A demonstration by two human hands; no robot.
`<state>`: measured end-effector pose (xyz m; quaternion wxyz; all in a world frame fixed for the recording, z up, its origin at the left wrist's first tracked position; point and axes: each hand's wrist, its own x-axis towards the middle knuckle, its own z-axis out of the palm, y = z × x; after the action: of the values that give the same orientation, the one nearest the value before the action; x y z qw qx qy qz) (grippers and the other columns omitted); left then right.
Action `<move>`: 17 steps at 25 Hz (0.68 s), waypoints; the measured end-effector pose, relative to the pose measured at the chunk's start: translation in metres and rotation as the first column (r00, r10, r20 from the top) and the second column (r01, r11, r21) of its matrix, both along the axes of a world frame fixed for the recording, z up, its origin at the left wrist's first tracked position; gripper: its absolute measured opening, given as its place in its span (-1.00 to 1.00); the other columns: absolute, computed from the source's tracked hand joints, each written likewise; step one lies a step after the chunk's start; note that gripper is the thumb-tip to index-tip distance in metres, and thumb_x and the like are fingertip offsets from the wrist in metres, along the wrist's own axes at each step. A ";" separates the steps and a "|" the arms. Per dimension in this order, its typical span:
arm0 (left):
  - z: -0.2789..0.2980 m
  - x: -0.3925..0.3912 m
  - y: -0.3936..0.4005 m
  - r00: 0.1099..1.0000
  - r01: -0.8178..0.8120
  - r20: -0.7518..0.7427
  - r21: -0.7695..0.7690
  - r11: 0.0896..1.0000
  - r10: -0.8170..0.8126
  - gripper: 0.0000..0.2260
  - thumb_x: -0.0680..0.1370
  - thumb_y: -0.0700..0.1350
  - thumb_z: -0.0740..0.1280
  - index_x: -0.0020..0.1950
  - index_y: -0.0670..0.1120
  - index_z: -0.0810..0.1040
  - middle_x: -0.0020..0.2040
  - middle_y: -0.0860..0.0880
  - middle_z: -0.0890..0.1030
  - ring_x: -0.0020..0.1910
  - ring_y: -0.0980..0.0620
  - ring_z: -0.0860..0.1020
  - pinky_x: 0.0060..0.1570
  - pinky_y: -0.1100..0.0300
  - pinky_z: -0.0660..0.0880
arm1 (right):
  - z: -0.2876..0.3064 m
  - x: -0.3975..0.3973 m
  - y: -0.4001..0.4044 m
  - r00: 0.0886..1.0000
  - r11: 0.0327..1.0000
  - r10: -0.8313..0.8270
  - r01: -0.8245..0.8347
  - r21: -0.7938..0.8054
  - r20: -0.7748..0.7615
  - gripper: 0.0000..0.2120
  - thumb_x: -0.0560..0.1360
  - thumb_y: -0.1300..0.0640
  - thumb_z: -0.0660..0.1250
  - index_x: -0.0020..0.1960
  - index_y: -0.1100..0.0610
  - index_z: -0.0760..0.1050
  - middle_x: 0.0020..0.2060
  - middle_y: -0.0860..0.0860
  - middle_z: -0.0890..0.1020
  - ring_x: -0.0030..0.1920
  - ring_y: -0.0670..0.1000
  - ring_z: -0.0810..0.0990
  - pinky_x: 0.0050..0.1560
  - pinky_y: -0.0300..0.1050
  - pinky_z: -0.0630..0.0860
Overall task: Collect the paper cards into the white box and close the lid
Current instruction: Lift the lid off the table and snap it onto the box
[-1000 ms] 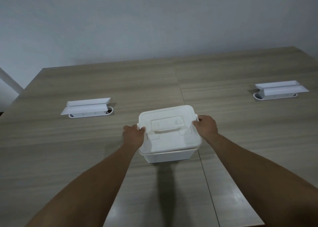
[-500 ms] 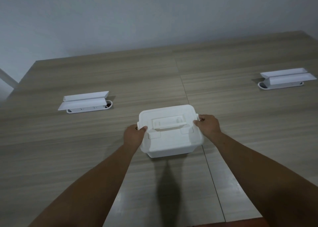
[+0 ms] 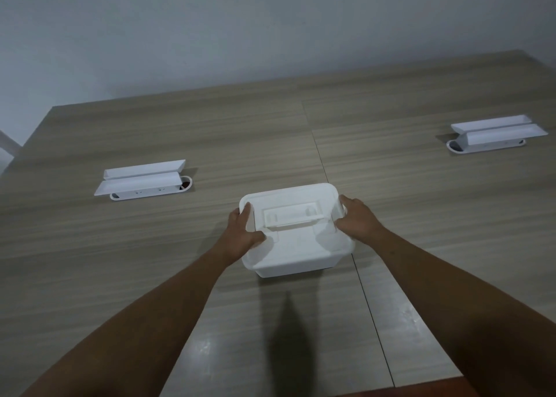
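Head view | white box [image 3: 296, 255], lid [image 3: 288, 204] on — between both hands | left fingers [image 3: 245, 216], right fingers [image 3: 346, 201] clamped on lid edges

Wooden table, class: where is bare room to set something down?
Bare wooden table lies between the white lidded box and each open white socket hatch, left and right. Crowded only where both hands, left and right, grip the box.

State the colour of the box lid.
White, plain; the lid shows in the head view.

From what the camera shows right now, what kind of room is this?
Probably an office or meeting room: a long wood-grain table made of joined sections, two flip-open white socket boxes built into it, and a plain wall behind.
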<state>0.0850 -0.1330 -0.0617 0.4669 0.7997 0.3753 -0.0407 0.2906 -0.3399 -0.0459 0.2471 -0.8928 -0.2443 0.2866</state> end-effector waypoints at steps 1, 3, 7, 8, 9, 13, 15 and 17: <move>0.001 0.001 0.001 1.000 0.016 -0.007 -0.006 1.000 -0.016 -0.17 0.47 0.01 0.40 0.61 0.02 -0.02 0.58 -0.05 0.04 0.51 -0.10 0.19 0.33 0.11 0.24 | 0.002 0.002 -0.001 1.000 1.000 0.001 -0.001 0.013 -0.017 -0.48 0.35 0.09 0.38 0.29 0.09 0.41 0.18 0.14 0.48 0.13 0.16 0.53 0.08 -0.03 0.51; 0.002 0.004 0.002 0.998 0.038 -0.050 0.034 0.999 -0.036 -0.07 0.41 0.24 0.41 0.61 0.04 -0.05 0.58 -0.05 0.03 0.52 -0.11 0.20 0.38 0.04 0.25 | 0.005 0.002 0.002 0.999 1.000 0.008 -0.007 0.008 -0.037 -0.38 0.30 -0.11 0.46 0.29 0.09 0.41 0.18 0.10 0.50 0.10 0.10 0.54 0.03 -0.03 0.50; 0.001 0.014 -0.003 0.997 -0.066 -0.038 0.081 0.995 0.069 -0.15 0.43 0.37 0.26 0.60 0.10 -0.01 0.54 -0.09 0.16 0.43 -0.12 0.34 0.13 0.14 0.32 | 0.001 -0.006 0.014 0.997 0.997 -0.065 0.066 -0.037 0.043 -0.12 0.24 -0.40 0.40 0.36 0.13 0.35 0.24 0.07 0.45 0.19 0.11 0.51 0.01 -0.07 0.41; 0.001 0.017 -0.004 0.993 -0.117 -0.001 0.068 0.991 0.118 -0.19 0.46 0.33 0.26 0.59 0.10 0.01 0.52 -0.09 0.20 0.41 -0.13 0.36 0.13 0.13 0.33 | -0.001 -0.006 0.018 0.993 0.994 -0.106 0.107 -0.027 0.053 -0.13 0.27 -0.39 0.39 0.36 0.16 0.34 0.26 0.09 0.46 0.20 0.11 0.52 -0.01 -0.09 0.39; 0.001 0.019 -0.004 0.985 -0.173 0.038 0.051 0.984 0.171 -0.21 0.48 0.28 0.29 0.59 0.09 0.02 0.52 -0.09 0.24 0.41 -0.13 0.37 0.18 0.10 0.36 | -0.004 -0.006 0.021 0.988 0.988 -0.151 0.151 -0.006 0.038 -0.15 0.30 -0.36 0.38 0.36 0.18 0.32 0.26 0.10 0.48 0.20 0.12 0.52 -0.03 -0.09 0.38; -0.002 0.017 0.004 0.895 -0.443 -0.048 -0.215 0.870 0.443 -0.05 0.35 0.26 0.46 0.58 -0.03 0.08 0.49 -0.10 0.38 0.38 -0.18 0.44 0.27 -0.08 0.44 | -0.012 -0.006 0.021 0.888 0.917 -0.352 0.391 0.081 -0.297 -0.13 0.23 -0.33 0.48 0.35 0.16 0.38 0.16 0.06 0.59 0.08 0.10 0.59 -0.09 -0.11 0.44; 0.001 0.013 0.004 0.851 -0.521 -0.153 -0.360 0.774 0.502 -0.08 0.22 0.33 0.51 0.43 -0.14 0.38 0.28 -0.09 0.58 0.15 -0.14 0.60 0.04 -0.06 0.57 | -0.013 -0.004 0.013 0.811 0.879 -0.368 0.463 0.114 -0.456 -0.23 0.14 -0.30 0.56 0.18 0.14 0.55 -0.07 -0.01 0.68 -0.12 0.02 0.66 -0.26 -0.16 0.50; -0.001 0.010 0.006 0.850 -0.521 -0.180 -0.437 0.734 0.496 -0.20 0.16 0.34 0.54 0.24 -0.12 0.56 0.08 -0.06 0.68 -0.01 -0.08 0.65 -0.13 0.05 0.58 | -0.014 -0.002 0.010 0.756 0.868 -0.353 0.485 0.109 -0.551 -0.31 0.06 -0.28 0.60 0.04 0.11 0.63 -0.15 0.00 0.71 -0.17 0.03 0.69 -0.29 -0.15 0.54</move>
<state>0.0949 -0.1273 -0.0629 0.6297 0.5276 0.5697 -0.0220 0.2882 -0.3303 -0.0601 0.4698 -0.7774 0.0051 0.4182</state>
